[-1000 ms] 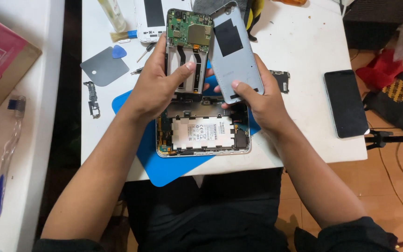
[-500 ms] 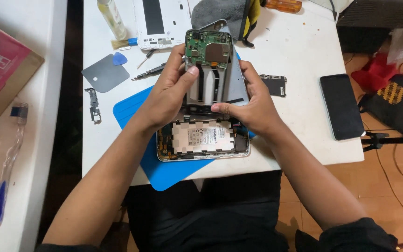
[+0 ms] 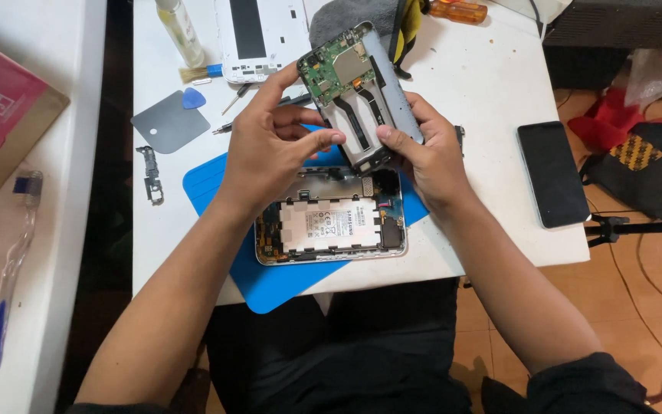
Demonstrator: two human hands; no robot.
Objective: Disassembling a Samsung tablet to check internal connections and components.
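Opened phone chassis [image 3: 362, 96], green circuit board at its top end and insides facing up, is held tilted above the blue mat [image 3: 216, 180] and the disassembled tablet [image 3: 331, 226]. Left hand [image 3: 270, 149] pinches its left edge, thumb tip on the lower inner face, index finger stretched up to the board. Right hand [image 3: 427, 149] clamps the right edge, thumb on the lower inner face, fingers wrapped behind.

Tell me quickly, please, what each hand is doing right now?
Left hand: closed on the left edge of the opened phone, fingertip on its green circuit board.
Right hand: closed on the phone's right edge.
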